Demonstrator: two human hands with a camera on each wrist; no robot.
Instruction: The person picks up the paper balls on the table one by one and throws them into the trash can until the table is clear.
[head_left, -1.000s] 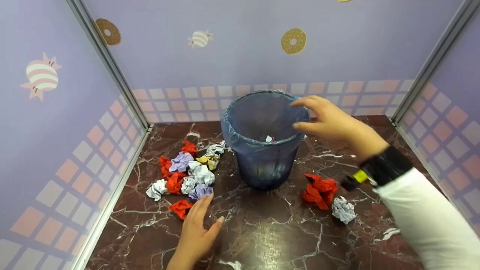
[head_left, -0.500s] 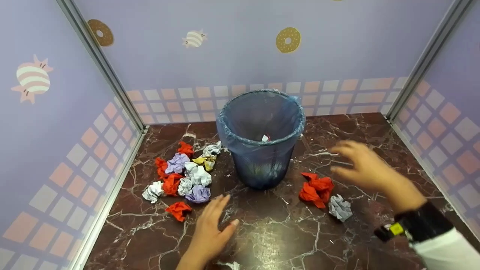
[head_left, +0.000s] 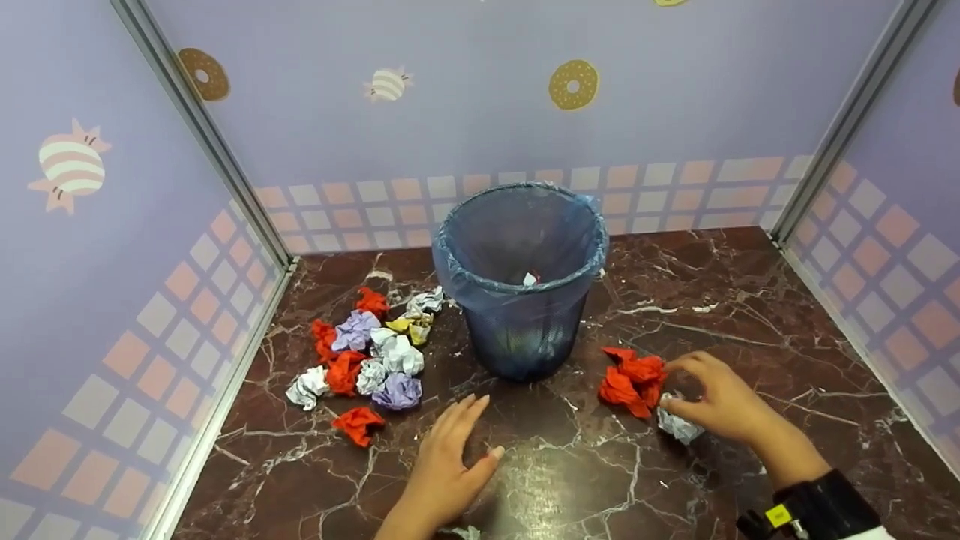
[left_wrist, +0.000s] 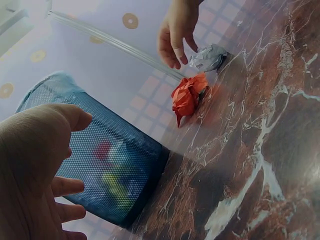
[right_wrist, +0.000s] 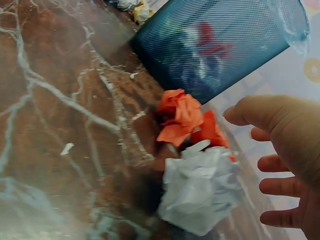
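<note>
My right hand (head_left: 716,397) hangs with spread, bent fingers over a crumpled white paper ball (head_left: 679,426), its thumb overlapping the ball in the head view. In the right wrist view a gap shows between the fingers and that paper ball (right_wrist: 200,190). Red crumpled paper (head_left: 632,381) lies just left of it, close by the fingertips. My left hand (head_left: 448,465) hovers low at front centre, fingers loosely extended and holding nothing. A mesh wastebasket (head_left: 525,322) with a blue plastic liner stands upright behind both hands; some coloured paper shows inside through the mesh (left_wrist: 117,165).
A pile of crumpled paper balls in white, red, purple and yellow lies left of the wastebasket, with a purple ball (head_left: 397,391) nearest the left hand. One red ball (head_left: 358,425) sits in front. Patterned panels (head_left: 480,112) enclose the dark marbled tabletop (head_left: 570,480).
My right hand has come away from the wastebasket's rim, swinging right and down to the white paper ball. The left hand has drifted right, away from the pile.
</note>
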